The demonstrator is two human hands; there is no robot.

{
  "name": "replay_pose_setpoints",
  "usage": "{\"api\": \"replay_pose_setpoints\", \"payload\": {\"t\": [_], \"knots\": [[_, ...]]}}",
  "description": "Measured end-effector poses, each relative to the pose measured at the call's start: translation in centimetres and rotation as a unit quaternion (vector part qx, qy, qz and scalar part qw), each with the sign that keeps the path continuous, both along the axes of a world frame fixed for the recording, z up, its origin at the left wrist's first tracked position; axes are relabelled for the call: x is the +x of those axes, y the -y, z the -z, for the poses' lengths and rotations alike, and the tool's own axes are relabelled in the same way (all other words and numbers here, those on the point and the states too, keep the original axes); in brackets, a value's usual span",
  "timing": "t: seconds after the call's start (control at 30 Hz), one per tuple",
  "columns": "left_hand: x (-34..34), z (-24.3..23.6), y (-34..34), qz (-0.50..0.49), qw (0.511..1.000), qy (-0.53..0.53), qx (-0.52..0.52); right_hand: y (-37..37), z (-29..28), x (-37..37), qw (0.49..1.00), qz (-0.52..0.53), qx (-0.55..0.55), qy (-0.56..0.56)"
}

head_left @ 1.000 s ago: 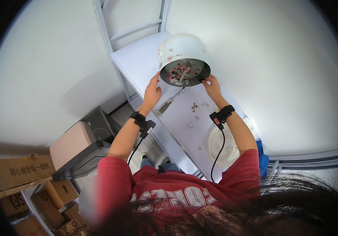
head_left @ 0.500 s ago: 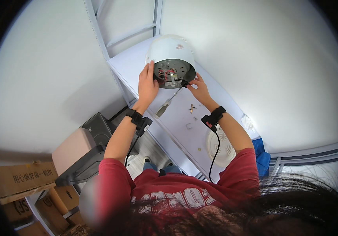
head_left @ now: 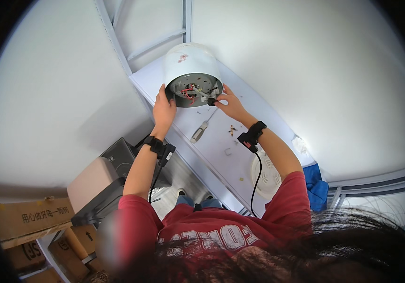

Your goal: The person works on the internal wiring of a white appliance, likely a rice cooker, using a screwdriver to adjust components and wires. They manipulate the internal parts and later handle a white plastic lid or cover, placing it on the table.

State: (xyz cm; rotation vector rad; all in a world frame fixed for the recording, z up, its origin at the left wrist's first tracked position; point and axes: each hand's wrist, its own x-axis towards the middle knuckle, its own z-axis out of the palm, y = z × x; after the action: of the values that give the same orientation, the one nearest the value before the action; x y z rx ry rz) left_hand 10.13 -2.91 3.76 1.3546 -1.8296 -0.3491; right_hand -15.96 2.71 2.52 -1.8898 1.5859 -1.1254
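Note:
A white round appliance body [head_left: 193, 61] with a pink flower print lies on its side on the white table. Its uncovered base faces me, with a grey metal inside [head_left: 188, 82] and red wires [head_left: 190, 94]. My left hand [head_left: 164, 113] grips the left rim, thumb near the opening and fingers along the outer wall. At the lower right rim my right hand [head_left: 233, 107] pinches a small black part [head_left: 212, 101], perhaps a socket; one finger reaches up along the wall. Just below lies a screwdriver [head_left: 199, 132] with a grey-and-white handle, its shaft pointing toward the appliance.
Small metal pieces [head_left: 231, 130] and a U-shaped clip [head_left: 228, 151] lie on the table [head_left: 212, 155]. A round white vented cover [head_left: 267, 177] is partly behind my right arm. Blue material [head_left: 314, 186] sits at the table's right end. Cardboard boxes [head_left: 33, 219] stand lower left.
The appliance has rolled to the left, carrying its flower print from upper right to upper left. Both hands moved left with it, the right one still pinching the black part.

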Motion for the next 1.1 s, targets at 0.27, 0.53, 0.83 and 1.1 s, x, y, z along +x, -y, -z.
{"api": "replay_pose_setpoints", "payload": {"t": [0.27, 0.53, 0.83, 1.1], "knots": [[0.6, 0.3, 0.8, 0.005, 1.000, -0.006, -0.011, -0.3, -0.2, 0.5, 1.000, 0.005, 0.002, 0.015], [1.2, 0.3, 1.6, 0.001, 1.000, 0.005, 0.018, -1.1, 1.0, 3.7, 0.995, -0.017, 0.048, -0.089], [1.9, 3.5, 2.0, 0.010, 1.000, -0.024, 0.011, 3.1, 6.1, 10.2, 0.966, -0.180, 0.050, -0.179], [1.4, 1.0, 2.3, 0.025, 0.996, 0.033, 0.075, 1.8, 7.0, 8.1, 0.960, -0.192, 0.082, -0.187]]}}
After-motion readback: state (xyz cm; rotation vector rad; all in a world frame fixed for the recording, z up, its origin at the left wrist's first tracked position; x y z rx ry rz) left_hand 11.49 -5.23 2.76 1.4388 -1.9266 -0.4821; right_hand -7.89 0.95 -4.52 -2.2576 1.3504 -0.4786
